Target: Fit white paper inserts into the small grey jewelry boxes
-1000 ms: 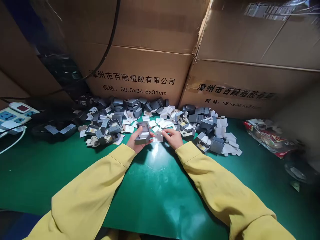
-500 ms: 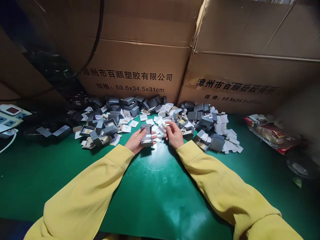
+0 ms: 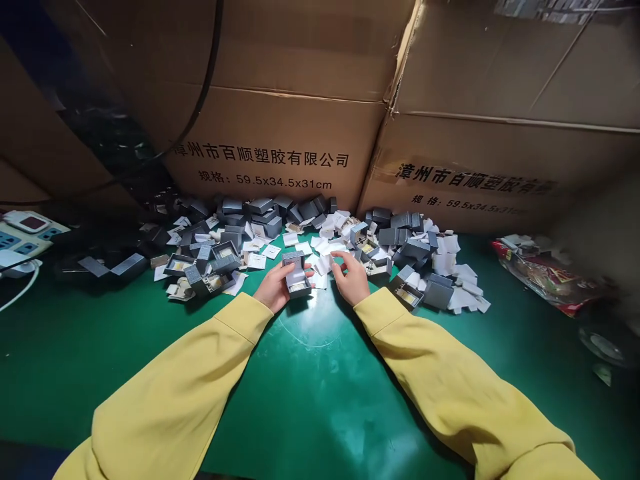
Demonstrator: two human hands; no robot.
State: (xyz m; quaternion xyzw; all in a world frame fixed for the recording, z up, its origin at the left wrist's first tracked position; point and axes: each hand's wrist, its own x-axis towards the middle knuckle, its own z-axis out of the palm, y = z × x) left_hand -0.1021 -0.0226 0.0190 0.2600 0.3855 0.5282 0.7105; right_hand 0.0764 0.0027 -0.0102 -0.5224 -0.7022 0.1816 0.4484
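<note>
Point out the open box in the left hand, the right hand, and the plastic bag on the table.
Open box (image 3: 297, 274): head view, on its pale inside.
Right hand (image 3: 353, 281): head view, on the back of the hand.
Plastic bag (image 3: 543, 271): head view, around its middle.

Probably a workshop: printed cartons (image 3: 285, 127)

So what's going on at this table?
A person's left hand holds a small gray box with its lid open. The right hand is just beside it, fingers bent near loose white cards; whether it grips one is hard to tell. More gray boxes, some open, lie heaped toward the back of the green table, before brown cartons.
</note>
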